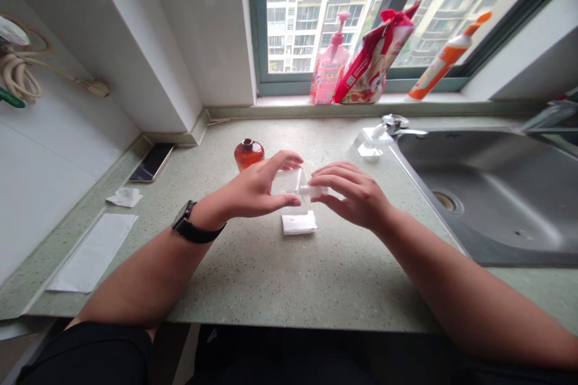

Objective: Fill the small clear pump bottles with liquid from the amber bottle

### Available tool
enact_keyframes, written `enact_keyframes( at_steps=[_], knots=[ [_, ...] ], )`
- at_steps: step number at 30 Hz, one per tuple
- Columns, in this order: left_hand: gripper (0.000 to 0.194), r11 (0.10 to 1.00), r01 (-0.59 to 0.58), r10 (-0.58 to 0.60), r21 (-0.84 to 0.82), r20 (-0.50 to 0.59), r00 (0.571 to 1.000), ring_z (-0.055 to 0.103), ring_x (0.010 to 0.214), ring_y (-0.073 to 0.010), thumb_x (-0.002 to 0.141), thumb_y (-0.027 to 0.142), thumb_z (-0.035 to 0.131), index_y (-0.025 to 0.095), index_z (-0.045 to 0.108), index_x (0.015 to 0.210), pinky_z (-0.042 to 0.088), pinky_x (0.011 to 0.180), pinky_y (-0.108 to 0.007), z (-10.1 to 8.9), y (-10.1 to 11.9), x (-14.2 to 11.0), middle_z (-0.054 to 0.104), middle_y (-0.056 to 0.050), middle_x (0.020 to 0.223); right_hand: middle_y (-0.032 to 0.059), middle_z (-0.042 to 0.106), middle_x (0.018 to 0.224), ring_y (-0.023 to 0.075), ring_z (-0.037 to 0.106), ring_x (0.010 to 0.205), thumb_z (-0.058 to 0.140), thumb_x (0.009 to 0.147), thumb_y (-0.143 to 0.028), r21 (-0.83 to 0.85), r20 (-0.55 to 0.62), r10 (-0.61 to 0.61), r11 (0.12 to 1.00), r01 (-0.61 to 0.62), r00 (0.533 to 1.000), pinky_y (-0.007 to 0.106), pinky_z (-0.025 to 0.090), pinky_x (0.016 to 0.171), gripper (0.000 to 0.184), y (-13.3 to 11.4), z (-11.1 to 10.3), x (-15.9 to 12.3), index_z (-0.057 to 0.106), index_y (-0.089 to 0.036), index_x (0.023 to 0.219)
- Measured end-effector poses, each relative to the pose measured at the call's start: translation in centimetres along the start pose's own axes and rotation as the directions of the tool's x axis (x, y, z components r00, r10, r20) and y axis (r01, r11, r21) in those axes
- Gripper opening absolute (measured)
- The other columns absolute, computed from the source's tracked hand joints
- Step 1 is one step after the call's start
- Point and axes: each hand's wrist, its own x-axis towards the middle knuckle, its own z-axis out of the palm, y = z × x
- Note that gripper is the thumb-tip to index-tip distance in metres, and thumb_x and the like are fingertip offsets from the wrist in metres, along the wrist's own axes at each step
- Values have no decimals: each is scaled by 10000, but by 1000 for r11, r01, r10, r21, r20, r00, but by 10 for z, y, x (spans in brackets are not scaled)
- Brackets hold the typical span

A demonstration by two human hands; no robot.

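Observation:
A clear, square-sided bottle (289,180) lies sideways above the counter between my hands, its neck pointing right. My left hand (258,187), with a black watch on the wrist, grips the bottle's body between thumb and fingers. At the neck end, the fingers of my right hand (350,192) close around a small clear piece (318,190), which looks like a cap or the neck itself; the fingers partly cover it. Just below the bottle, a folded white tissue (299,222) rests on the counter. Behind my left hand stands an amber bottle (248,155) with an uncovered mouth.
A clear pump bottle (371,142) stands beside the faucet (397,123) and steel sink (492,192). Leftward lie a phone (152,162), a crumpled tissue (125,197) and a flat white packet (93,252). Several cleaning containers, including a pink pump bottle (329,69), line the windowsill.

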Motion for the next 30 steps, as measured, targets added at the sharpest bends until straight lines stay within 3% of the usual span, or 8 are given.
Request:
enact_keyframes(
  at_steps=[6, 10, 13, 16, 21, 25, 27, 30],
  knots=[
    [687, 976, -107, 116, 192, -37, 993, 672, 1362, -360, 989, 420, 809, 224, 487, 1564, 548, 1175, -536, 14, 4, 1, 677, -183, 1471, 44, 768, 830, 264, 728, 816, 594, 1094, -488, -151, 46, 155, 978, -146, 987, 451, 537, 796, 292, 3, 3, -5, 659, -257, 927],
    [732, 948, -100, 116, 303, -33, 993, 652, 1384, -376, 981, 343, 813, 249, 442, 1605, 533, 1179, -580, 19, 1, 0, 662, -179, 1500, 76, 758, 1029, 274, 710, 966, 618, 1053, -481, -33, 107, 267, 964, -265, 958, 446, 546, 886, 240, 3, 0, -4, 643, -251, 1117],
    [753, 941, -104, 121, 323, -34, 992, 632, 1418, -371, 974, 316, 820, 244, 426, 1612, 505, 1217, -584, 18, 0, 0, 646, -178, 1525, 89, 730, 1089, 279, 682, 1046, 627, 1037, -440, 18, 179, 312, 947, -320, 933, 447, 534, 956, 190, 3, -1, -3, 652, -253, 1054],
    [761, 939, -99, 111, 329, -16, 994, 619, 1438, -372, 965, 310, 834, 242, 434, 1610, 485, 1239, -591, 19, 1, -1, 641, -178, 1536, 82, 723, 1039, 278, 674, 1019, 483, 1104, -496, 14, 260, 400, 908, -418, 879, 464, 507, 949, 369, 2, 0, -2, 664, -259, 885],
    [763, 940, -98, 103, 327, 3, 995, 613, 1446, -373, 957, 280, 838, 244, 442, 1608, 466, 1255, -614, 22, 0, 0, 643, -177, 1539, 75, 708, 1050, 267, 673, 988, 547, 1050, -658, 75, 254, 487, 852, -519, 836, 447, 510, 918, 428, 2, 0, -1, 666, -259, 952],
    [774, 941, -113, 114, 318, 14, 993, 614, 1446, -375, 949, 269, 847, 257, 445, 1609, 467, 1252, -627, 23, -1, 0, 642, -175, 1540, 86, 729, 964, 271, 685, 936, 331, 1080, -778, 169, 330, 541, 772, -612, 774, 470, 506, 901, 687, 7, 0, -2, 694, -254, 825],
    [765, 948, -118, 128, 296, -16, 992, 630, 1423, -374, 952, 282, 846, 250, 450, 1606, 498, 1225, -607, 23, -2, 0, 649, -179, 1523, 87, 748, 987, 285, 698, 968, 312, 1049, -847, 258, 322, 567, 718, -646, 759, 489, 514, 924, 741, 9, 0, -3, 748, -262, 924],
    [752, 972, -80, 112, 219, -139, 984, 666, 1369, -356, 963, 348, 844, 247, 454, 1598, 550, 1178, -554, 23, -3, 0, 668, -175, 1477, 80, 754, 1158, 293, 695, 1102, 495, 977, -885, 444, 289, 546, 652, -615, 786, 485, 544, 983, 677, 10, -2, -3, 765, -297, 1175]
  ],
)
